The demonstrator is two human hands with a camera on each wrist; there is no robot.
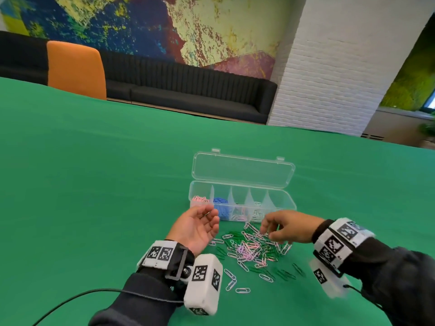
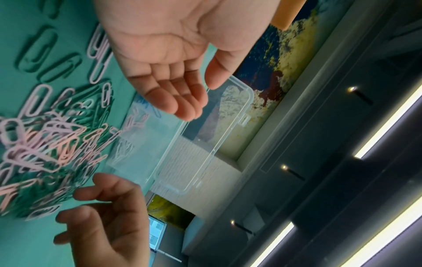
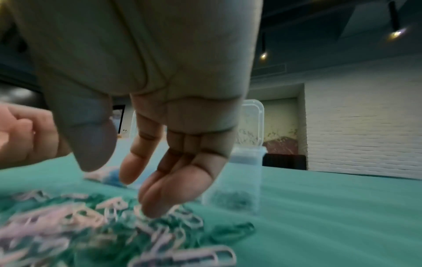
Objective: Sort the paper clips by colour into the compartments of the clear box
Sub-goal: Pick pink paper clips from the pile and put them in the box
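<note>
We see the clear box [image 1: 242,201] standing on the green tablecloth [image 1: 94,172] with its lid [image 1: 242,170] tilted up behind it. The box has 5 compartments: the leftmost holds pink paper clips [image 1: 200,199], the next one blue paper clips [image 1: 220,203], and the third and fourth hold pale clips whose colours we cannot tell apart through the plastic. What the rightmost holds we cannot tell from the head view.

Just in front of the box lies the loose pile of paper clips [image 1: 253,250], a tangle of green, pink and white, with a few white clips [image 1: 231,278] scattered nearer to us.

Our left hand [image 1: 196,228] sits palm up just left of the pile and just before the box's left end, fingers relaxed and gently cupped; the left wrist view shows the palm [image 2: 160,36] bare, holding nothing.

Our right hand [image 1: 288,227] hangs palm down over the far right part of the pile, fingers [image 3: 160,195] loosely extended downward, their tips at the clips. The right wrist view is blurred, and we cannot tell whether a clip is caught between thumb and fingers.
</note>
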